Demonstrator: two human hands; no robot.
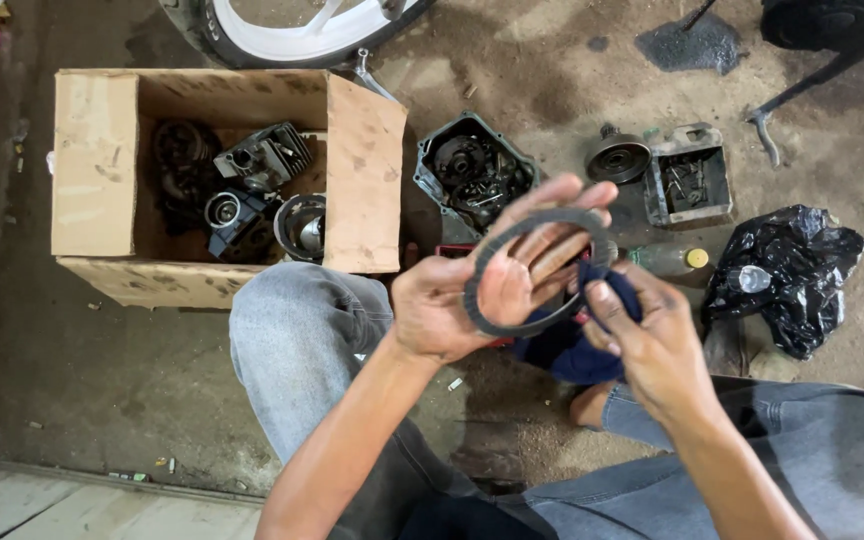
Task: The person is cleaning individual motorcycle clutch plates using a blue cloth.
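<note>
1. Stained, gritty concrete floor (102,390), seen from above; jeans-clad knees at bottom.
2. Left hand (452,300): palm up, fingers spread through a dark flat ring (537,272), apparently a clutch friction plate, carried loosely on the fingers and raised above the floor between the knees.
3. Right hand (652,345): closed around a dark blue rag (562,345), thumb pressed to the ring's right edge.
4. Cardboard box (92,170), upper left: flaps open, engine parts (257,185) inside.
5. Open engine casing (472,175) just behind the hands; round metal hub (617,158) and small rectangular tray (690,180) to its right.
6. Black plastic bag (787,270) far right; small bottle with yellow cap (674,260) beside it, partly hidden.
7. White wheel rim (302,30) at top edge.
8. Risk, judged: ring only draped on open fingers, so possible slip under rag pressure, with fall onto grit and a chipped or soiled lining; oily fingers likewise a likely source of smearing.
</note>
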